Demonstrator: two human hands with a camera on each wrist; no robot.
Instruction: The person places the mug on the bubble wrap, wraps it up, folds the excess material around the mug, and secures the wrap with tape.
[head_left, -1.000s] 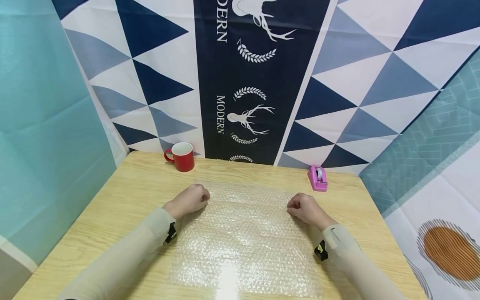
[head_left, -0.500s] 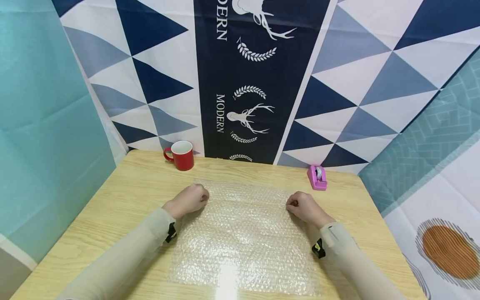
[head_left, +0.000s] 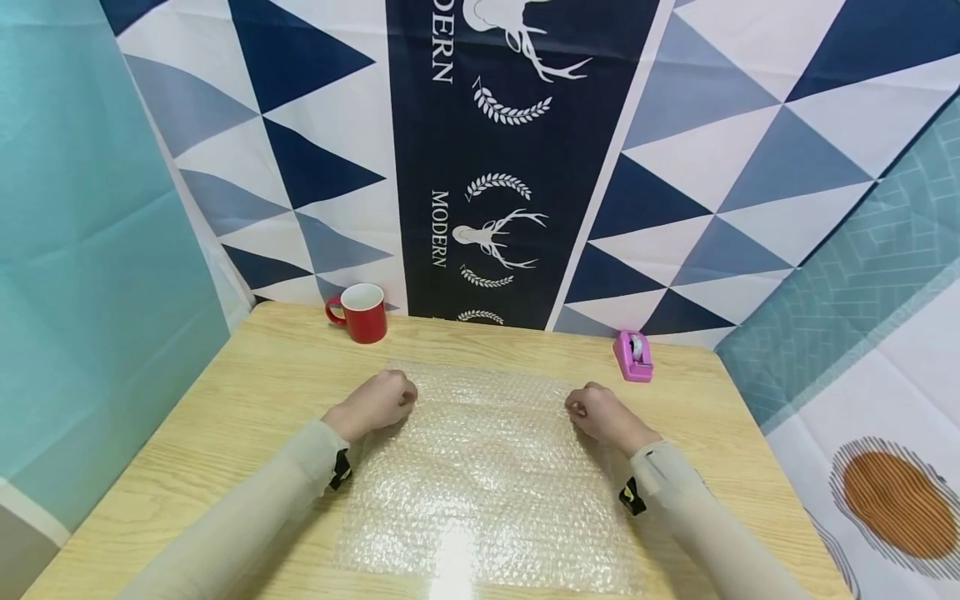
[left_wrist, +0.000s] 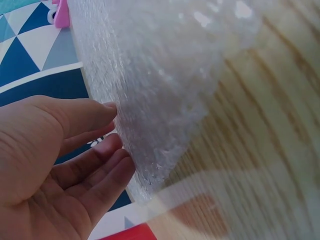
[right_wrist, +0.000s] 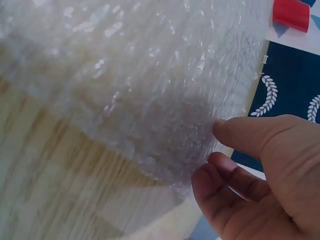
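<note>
A sheet of clear bubble wrap [head_left: 487, 475] lies flat on the wooden table. My left hand [head_left: 378, 404] is at the sheet's far left part, fingers loosely bent. In the left wrist view a gap shows between thumb and fingers, their fingertips [left_wrist: 127, 167] at the wrap [left_wrist: 160, 75]; no pinch is visible. My right hand [head_left: 607, 417] is at the far right part of the sheet. Seen from the right wrist, its thumb and bent fingers stand apart, the thumb tip appearing to touch the wrap [right_wrist: 150, 90]. The undersides of both hands are hidden in the head view.
A red mug [head_left: 365, 315], white inside, stands at the table's back left. At the back right sits a pink tape dispenser [head_left: 633, 357]. Behind the wooden table [head_left: 247, 392] hangs a patterned cloth [head_left: 480, 167] with triangles and deer heads.
My right hand has shifted slightly left and away from me, its fingers changing their bend a little. My left hand and the bubble wrap stay almost where they were.
</note>
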